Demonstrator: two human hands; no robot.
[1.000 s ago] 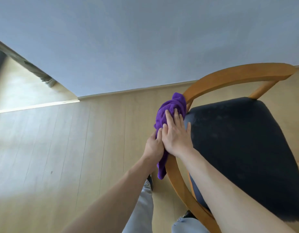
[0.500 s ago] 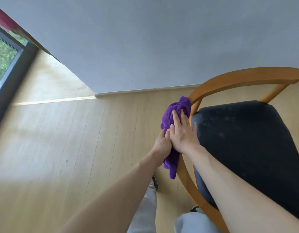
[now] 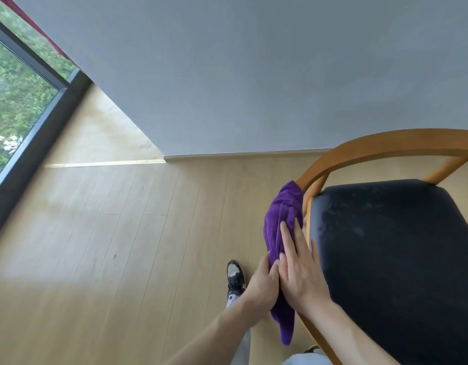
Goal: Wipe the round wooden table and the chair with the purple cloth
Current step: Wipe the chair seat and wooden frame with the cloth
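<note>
Along the chair's curved wooden armrest (image 3: 364,150), the purple cloth (image 3: 281,225) is draped over the left rail beside the dark seat cushion (image 3: 398,259), and both hands have slid back down the rail toward the person since half a second ago. The right hand (image 3: 301,275) lies flat on the cloth with fingers straight, pressing it, while the left hand (image 3: 262,285) curls around the cloth from the outer side. Further out, a sneaker (image 3: 235,277) now shows on the wooden floor (image 3: 109,246), and more of the window (image 3: 14,96) has come into view.
</note>
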